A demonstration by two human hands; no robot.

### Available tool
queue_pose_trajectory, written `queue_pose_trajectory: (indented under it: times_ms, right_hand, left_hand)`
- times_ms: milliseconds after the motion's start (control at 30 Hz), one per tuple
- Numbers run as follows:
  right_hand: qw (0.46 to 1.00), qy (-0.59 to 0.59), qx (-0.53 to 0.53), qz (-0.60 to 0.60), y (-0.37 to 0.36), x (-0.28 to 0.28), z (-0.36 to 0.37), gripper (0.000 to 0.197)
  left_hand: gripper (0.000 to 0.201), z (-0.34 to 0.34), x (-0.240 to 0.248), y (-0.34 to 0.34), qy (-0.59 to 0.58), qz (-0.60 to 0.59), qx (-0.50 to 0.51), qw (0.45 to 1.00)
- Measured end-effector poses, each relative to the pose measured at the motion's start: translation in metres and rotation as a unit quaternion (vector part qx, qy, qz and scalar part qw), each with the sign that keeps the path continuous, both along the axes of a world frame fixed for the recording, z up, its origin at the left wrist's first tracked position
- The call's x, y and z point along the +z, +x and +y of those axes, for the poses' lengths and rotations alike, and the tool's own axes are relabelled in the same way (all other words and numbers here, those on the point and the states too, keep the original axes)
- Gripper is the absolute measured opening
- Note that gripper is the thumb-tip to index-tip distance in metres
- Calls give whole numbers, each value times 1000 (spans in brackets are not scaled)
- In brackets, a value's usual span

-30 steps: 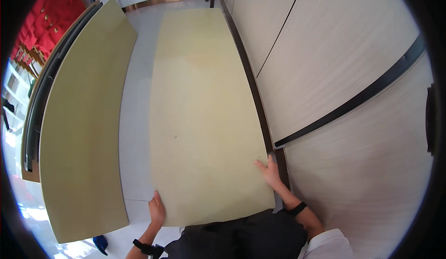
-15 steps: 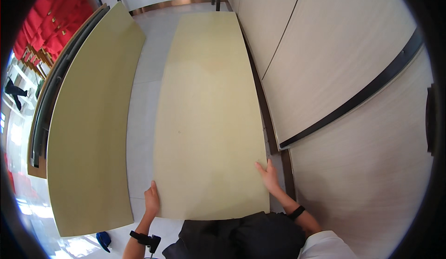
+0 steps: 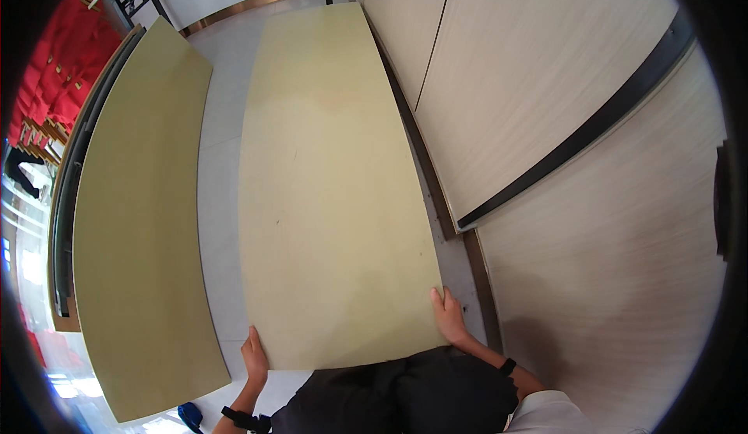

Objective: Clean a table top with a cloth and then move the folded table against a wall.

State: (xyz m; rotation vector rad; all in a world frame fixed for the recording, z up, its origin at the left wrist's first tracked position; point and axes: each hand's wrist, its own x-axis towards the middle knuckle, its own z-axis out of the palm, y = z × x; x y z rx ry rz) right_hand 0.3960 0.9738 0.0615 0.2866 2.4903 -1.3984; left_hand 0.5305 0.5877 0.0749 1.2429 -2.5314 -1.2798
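Note:
A long pale-yellow tabletop board (image 3: pixel 331 177) stretches away from my body, its near end up against my dark clothing. My left hand (image 3: pixel 254 354) grips its left edge close to the near corner, thumb along the side. On the opposite edge my right hand (image 3: pixel 449 317) holds the board, thumb on the upper face and the other fingers partly hidden beyond the edge. The undersides of both grips are out of sight.
Left of the board stands a second yellow tabletop (image 3: pixel 144 216), with a dark folded frame (image 3: pixel 74 192) behind it. A wood-toned wall panel (image 3: pixel 576 278) with a dark strip (image 3: pixel 584 149) rises on the right. Red-covered chairs (image 3: pixel 62 68) are at far left; a blue object (image 3: pixel 189 416) lies at lower left.
The surroundings have shifted left in view and tilted slightly as my head moved. Both hands keep their grip on the board's sides, now a little lower in view.

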Motion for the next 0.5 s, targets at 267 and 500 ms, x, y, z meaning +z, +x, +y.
queue_pose_trajectory:
  times_ms: [267,500]
  right_hand:
    - [998,34,23,47,-19,-11,10,48]
    - [995,50,40,72,-64,5,15,49]
  left_hand:
    - [62,10,-1,-9,12,33,-12,999]
    - [63,21,7,-46,25,20,-10,999]
